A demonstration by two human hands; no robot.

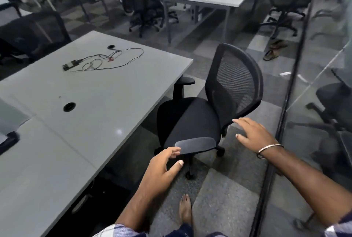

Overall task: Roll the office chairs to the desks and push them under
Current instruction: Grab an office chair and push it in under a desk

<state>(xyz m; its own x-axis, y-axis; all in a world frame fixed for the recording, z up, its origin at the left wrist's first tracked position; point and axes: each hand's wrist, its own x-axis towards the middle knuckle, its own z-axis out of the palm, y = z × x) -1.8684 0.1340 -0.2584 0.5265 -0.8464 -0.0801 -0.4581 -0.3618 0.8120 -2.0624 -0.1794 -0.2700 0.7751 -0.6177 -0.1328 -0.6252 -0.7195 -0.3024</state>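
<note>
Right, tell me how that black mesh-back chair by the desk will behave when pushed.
The chair should roll easily: casters show under its base. It may swivel rather than track straight, since it sits on one central column. The mesh back probably flexes if pushed high.

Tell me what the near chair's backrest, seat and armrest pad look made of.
Backrest: black mesh in a smooth, probably plastic frame; the floor shows through the weave. Seat: matte black fabric, likely padded, with no shine. Armrest pad: smooth dark grey plastic or rubber with a dull sheen.
</note>
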